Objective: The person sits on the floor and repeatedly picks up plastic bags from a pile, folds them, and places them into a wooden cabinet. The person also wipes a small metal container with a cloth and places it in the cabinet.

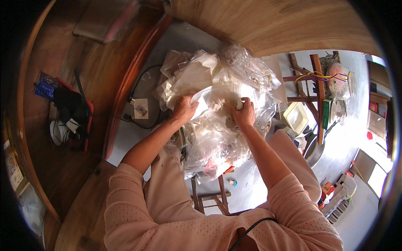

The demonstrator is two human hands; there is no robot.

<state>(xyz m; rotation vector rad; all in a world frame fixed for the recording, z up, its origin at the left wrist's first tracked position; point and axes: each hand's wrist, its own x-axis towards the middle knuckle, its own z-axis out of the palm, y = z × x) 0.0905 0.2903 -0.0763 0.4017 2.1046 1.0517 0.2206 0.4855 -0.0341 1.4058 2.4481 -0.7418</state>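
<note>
A large heap of clear plastic bags point(213, 138) lies before me, between my knees and a wooden panel. My left hand point(184, 109) grips the left part of a stack of clear plastic bags point(213, 94), its thumb on the near edge. On the right side of the same stack, my right hand point(243, 111) has curled fingers around a bunched whitish piece that I cannot make out clearly. Glare and slight blur hide the plastic between the hands. More crumpled bags point(248, 69) rise at the back right of the heap.
Left stands a wooden surface with a red tray point(89, 125) of cables and dark items. A card point(141, 109) and a black cable lie beside the heap. To the right are a wooden rack point(318, 94), a cream plastic basin point(296, 117) and a metal pan point(314, 151). A wooden stool point(220, 200) shows below.
</note>
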